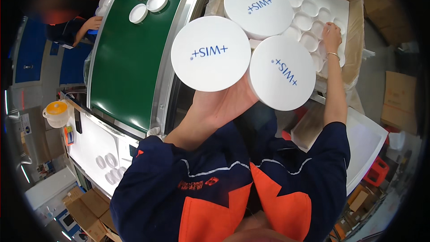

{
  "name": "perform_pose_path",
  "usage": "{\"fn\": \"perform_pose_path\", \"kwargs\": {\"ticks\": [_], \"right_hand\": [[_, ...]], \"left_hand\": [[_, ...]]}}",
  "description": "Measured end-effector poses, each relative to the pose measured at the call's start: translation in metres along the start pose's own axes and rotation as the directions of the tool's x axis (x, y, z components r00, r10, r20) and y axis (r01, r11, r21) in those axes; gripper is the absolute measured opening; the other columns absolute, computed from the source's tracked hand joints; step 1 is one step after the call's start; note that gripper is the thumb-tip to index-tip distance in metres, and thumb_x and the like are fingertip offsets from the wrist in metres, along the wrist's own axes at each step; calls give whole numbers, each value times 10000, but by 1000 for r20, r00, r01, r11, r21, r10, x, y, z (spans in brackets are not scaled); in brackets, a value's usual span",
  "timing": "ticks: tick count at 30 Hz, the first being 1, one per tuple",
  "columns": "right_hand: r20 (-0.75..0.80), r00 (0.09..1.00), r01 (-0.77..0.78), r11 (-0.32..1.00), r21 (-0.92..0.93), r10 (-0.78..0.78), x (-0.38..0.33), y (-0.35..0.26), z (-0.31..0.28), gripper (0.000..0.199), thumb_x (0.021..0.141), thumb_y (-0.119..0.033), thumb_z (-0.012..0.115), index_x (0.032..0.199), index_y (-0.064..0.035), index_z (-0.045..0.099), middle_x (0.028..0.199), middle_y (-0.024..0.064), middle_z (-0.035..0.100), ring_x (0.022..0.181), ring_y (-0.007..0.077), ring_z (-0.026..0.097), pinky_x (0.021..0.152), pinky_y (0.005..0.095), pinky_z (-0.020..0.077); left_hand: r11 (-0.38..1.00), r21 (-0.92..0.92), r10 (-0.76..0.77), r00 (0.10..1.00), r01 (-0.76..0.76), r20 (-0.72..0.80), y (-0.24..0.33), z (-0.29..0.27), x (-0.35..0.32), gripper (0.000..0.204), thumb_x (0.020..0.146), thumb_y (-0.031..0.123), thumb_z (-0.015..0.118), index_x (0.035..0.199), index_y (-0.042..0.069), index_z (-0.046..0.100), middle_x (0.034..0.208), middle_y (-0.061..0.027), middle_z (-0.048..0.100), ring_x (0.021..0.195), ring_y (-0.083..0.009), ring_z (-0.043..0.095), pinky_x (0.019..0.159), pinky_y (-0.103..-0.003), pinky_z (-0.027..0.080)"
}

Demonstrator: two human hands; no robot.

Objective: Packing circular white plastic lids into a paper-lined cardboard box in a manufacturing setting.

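My left hand is raised in the middle, palm up, closed from below around a cluster of three white round lids. Blue print marks the flat faces of the left lid, the upper lid and the right lid. The lids hide most of the fingers. Farther right, my right hand reaches into a lined carton. Its bent fingers close on the edge of a white round lid among rows of similar lids there; the fingertips are partly hidden.
Left of me runs a green conveyor belt carrying several white lids. Beyond it, another person's hand rests by a blue container. A lit white table holds clear rings, near a yellow-lidded tub. Cardboard boxes stand right.
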State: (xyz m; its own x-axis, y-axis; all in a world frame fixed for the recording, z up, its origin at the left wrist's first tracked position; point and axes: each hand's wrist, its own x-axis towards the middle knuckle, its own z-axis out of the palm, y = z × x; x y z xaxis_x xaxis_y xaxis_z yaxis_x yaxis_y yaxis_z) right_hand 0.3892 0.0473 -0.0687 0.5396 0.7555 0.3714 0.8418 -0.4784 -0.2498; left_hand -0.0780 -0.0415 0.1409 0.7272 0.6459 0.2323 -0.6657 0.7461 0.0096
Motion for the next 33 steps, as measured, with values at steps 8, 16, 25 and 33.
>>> {"fn": "perform_pose_path", "kwargs": {"ticks": [8,16,25,33], "right_hand": [[19,1000,-14,1000,4,14,-1,-6,-6,300,823,-301,562,1110,-221,589,1216,67,517,1124,280,508,945,473,357],[62,997,48,999,0,-47,0,-10,-9,317,798,-267,578,1108,-204,594,1167,100,559,1103,291,529,912,474,416],[165,982,-102,992,77,88,-2,-23,-34,299,804,-218,579,1101,-185,581,1230,123,481,1166,315,450,988,513,319],[-316,794,-183,699,691,519,19,5,-52,229,824,-115,515,1021,-47,609,1055,144,576,1034,301,524,918,390,398]], "left_hand": [[991,133,17,999,-10,-49,2,-2,5,507,910,401,513,1304,86,463,1375,-78,455,1305,-228,384,1097,-474,249],[979,197,82,987,-53,-139,10,-17,40,492,898,352,542,1303,86,462,1375,-80,453,1299,-226,389,1087,-465,271],[-570,820,404,857,-37,320,125,-134,274,234,881,156,579,1071,24,549,769,-49,574,691,-157,551,633,-309,457],[-901,391,215,976,188,24,157,-202,378,301,805,298,609,1006,79,655,939,-186,670,892,-355,637,800,-412,488]]}}
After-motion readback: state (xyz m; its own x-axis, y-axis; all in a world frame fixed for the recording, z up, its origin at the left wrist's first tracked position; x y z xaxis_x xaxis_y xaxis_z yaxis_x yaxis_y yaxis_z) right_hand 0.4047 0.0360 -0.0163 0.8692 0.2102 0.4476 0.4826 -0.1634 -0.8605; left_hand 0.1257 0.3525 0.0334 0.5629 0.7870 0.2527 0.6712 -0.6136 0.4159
